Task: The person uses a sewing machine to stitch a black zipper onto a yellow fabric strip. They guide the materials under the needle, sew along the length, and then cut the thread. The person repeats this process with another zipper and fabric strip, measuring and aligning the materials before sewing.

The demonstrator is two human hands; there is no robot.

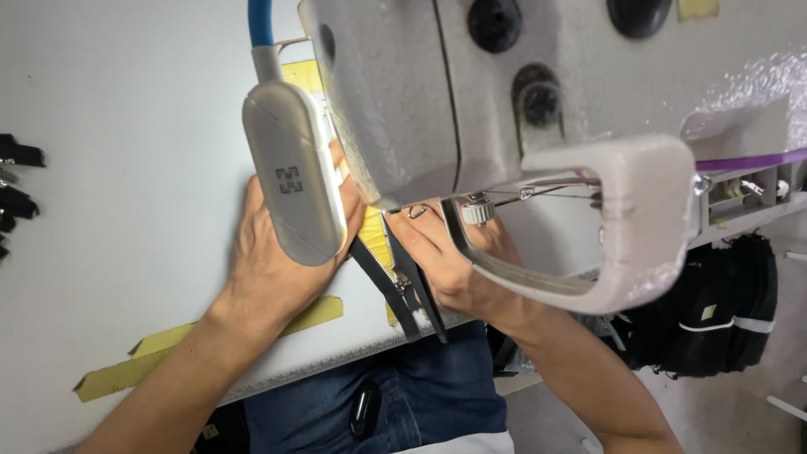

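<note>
Under the grey head of the sewing machine [538, 101], both hands meet at a black zipper strip [402, 282] that lies on the white table [126, 168]. The left hand [273, 265] comes in from the lower left, forearm angled up across the table edge, palm down and flat. Its fingers reach forward toward the needle area and are mostly hidden behind the small oblong lamp [292, 181], so how far they are spread cannot be told; what shows of the hand presses down beside the left edge of the zipper strip. The right hand [450, 261] comes in from the lower right, wrist bent, passing behind the machine's pale curved guard [605, 252]. Its fingers lie close together and flat, fingertips pressing on the right side of the zipper strip, close to the yellow piece [376, 240] under the zipper's teeth. Neither hand closes around anything; both hold the work down by pressing.

The zipper strip runs from beneath the machine head toward the person, its lower end with the metal slider [402, 284] hanging just over the table's front edge. The lamp sits on a blue flexible neck [260, 21]. Strips of yellow tape [168, 349] lie on the table under the left forearm. Black straps [17, 181] lie at the table's far left, and black bundles [714, 311] hang to the right. Blue jeans [437, 387] show below the table edge.
</note>
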